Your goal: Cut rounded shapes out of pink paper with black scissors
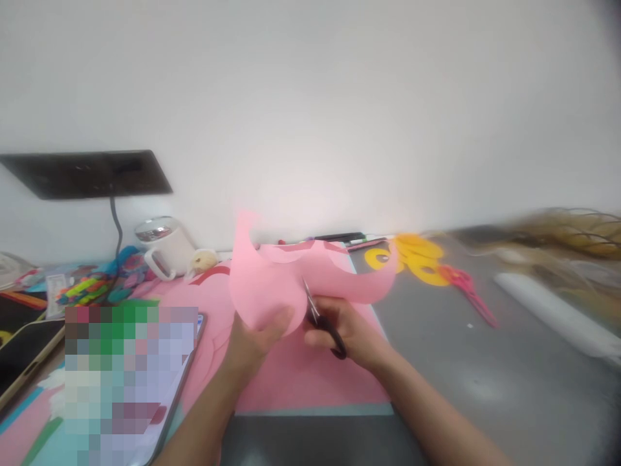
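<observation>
My left hand (264, 333) grips a curved sheet of pink paper (266, 278) by its lower edge, the thumb lying on top. A pair of black-handled scissors (326, 329) is in my right hand (347, 330), with fingers in the handles. The blades point up and away, and the paper lies against them at a cut edge. From the cut, a strip of the sheet curls off to the right. Beneath both hands lies more pink paper (315, 382) over a light blue sheet. My left fingers are hidden behind the paper.
Pink scissors (468, 291) lie at right beside yellow paper cutouts (422, 259). A tablet (145, 388) with a blurred-out screen is at left. A white mug (169, 249) and pens (334, 238) stand or lie near the wall. A white roll (553, 314) is far right.
</observation>
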### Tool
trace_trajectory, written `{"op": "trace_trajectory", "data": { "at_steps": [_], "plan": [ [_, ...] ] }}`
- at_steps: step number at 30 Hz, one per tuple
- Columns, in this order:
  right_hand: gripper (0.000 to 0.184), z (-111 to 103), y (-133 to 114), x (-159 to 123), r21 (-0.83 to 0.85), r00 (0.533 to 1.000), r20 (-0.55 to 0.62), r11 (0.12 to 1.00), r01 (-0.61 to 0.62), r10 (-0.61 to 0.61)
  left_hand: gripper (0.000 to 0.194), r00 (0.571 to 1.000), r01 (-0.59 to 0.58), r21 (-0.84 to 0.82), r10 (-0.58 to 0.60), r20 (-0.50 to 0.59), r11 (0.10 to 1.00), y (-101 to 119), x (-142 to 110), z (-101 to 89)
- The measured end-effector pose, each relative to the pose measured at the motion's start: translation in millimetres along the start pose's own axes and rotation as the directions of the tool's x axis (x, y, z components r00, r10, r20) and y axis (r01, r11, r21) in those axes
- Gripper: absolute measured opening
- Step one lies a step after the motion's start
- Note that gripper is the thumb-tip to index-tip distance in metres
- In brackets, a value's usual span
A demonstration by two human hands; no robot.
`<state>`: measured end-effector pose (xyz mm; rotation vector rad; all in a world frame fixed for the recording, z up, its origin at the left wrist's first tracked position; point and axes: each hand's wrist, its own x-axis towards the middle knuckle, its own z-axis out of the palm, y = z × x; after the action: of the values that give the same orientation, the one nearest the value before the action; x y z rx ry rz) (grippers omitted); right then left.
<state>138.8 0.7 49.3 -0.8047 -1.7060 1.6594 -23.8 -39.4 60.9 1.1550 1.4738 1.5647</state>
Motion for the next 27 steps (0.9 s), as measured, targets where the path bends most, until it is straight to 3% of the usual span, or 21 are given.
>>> {"op": "trace_trajectory", "data": {
  "at_steps": [14, 27],
  "plan": [
    [0.039, 0.3, 1.5, -1.2, 0.002, 1.000, -0.015, 1.000, -0.023, 0.023, 0.056, 0.999, 0.010, 0.013, -0.011, 0.039, 1.000, -4.0, 2.1, -4.4],
    [0.033, 1.8, -2.8, -2.0, 0.033, 1.000, -0.009, 0.999, -0.008, 0.008, 0.060, 0.993, 0.036, -0.142, -0.019, 0.118, 0.989, -8.4, 6.7, -6.9]
  ]
}}
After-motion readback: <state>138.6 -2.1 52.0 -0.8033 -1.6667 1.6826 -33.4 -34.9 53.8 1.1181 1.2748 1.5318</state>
